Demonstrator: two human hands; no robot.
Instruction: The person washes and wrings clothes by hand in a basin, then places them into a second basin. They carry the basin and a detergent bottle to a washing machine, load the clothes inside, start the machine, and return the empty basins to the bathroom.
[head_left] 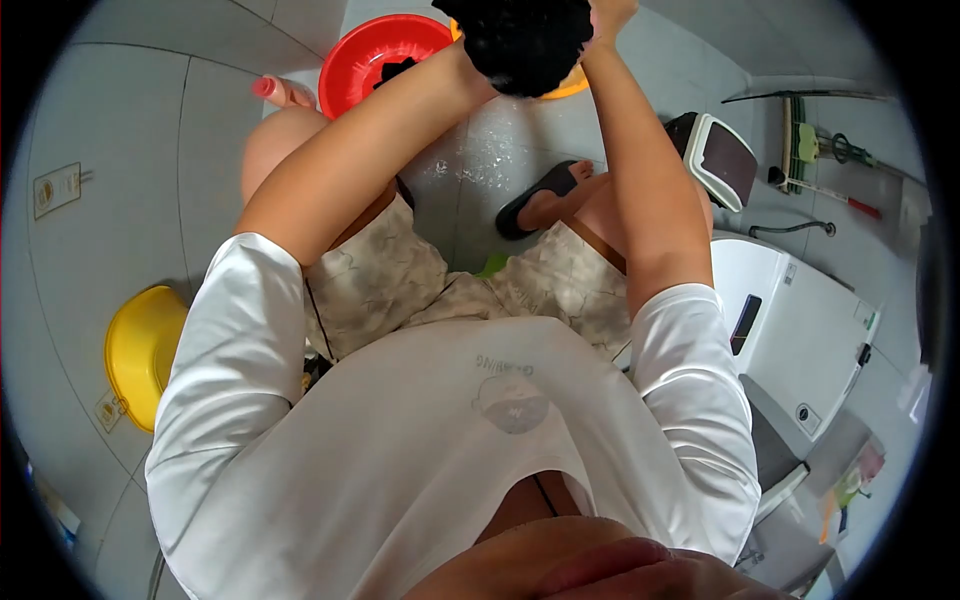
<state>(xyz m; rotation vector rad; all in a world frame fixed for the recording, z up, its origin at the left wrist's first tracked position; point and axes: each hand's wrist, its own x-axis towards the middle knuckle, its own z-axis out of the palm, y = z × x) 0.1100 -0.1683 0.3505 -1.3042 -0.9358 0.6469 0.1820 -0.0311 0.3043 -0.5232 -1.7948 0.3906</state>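
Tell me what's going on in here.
A person in a white shirt is holding a bunched black cloth out in front: the right hand is at its edge, and the left wrist is partly behind it, so that hand's grip is hidden. An orange basin shows partly behind the cloth. A red basin beside it has something dark in it, and the floor looks wet.
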